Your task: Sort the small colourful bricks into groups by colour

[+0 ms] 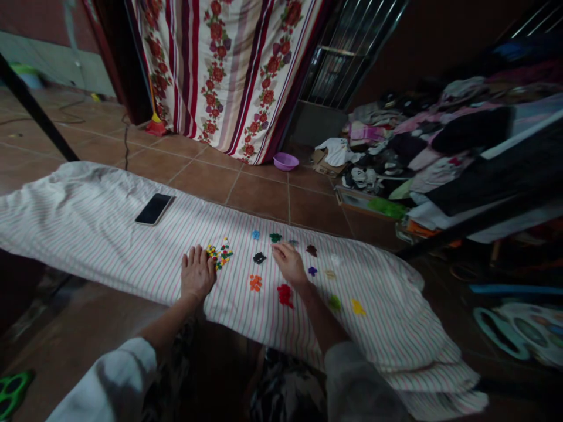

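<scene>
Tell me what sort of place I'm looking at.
Probably a room in a home: a floral striped curtain hangs above a tiled floor, clothes lie heaped at the right, and a red-and-yellow broom stands by the curtain.

The one camera sits on the head, above the near edge of the cloth (185, 220), facing forward and steeply down, close enough to take in its whole length and the floor (259, 190) beyond.
</scene>
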Tool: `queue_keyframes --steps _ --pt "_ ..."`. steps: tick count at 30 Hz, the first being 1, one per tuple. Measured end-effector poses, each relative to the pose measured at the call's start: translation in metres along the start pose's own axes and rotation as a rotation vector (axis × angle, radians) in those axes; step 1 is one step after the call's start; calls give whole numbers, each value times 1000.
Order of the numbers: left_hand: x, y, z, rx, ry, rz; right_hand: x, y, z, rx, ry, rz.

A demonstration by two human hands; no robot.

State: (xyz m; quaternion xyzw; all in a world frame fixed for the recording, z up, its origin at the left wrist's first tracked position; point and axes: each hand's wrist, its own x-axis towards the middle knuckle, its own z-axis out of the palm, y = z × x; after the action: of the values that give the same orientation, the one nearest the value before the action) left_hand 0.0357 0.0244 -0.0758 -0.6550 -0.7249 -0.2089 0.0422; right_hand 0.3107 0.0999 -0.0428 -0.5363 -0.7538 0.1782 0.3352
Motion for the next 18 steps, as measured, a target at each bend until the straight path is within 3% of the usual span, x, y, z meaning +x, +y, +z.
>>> queue_keyframes --steps 4,8,11,18 --pt "1 -4 0 -39 32 -16 0 -39 53 57 -161 -62" --pt "1 -8 2 -95 51 -34 4 -60 89 -12 -214 -28" --pt "2 -10 4 -154 78 -50 9 -70 100 -114 -236 38" --pt "5 -15 7 -235 125 -68 16 -90 102 -299 -263 164"
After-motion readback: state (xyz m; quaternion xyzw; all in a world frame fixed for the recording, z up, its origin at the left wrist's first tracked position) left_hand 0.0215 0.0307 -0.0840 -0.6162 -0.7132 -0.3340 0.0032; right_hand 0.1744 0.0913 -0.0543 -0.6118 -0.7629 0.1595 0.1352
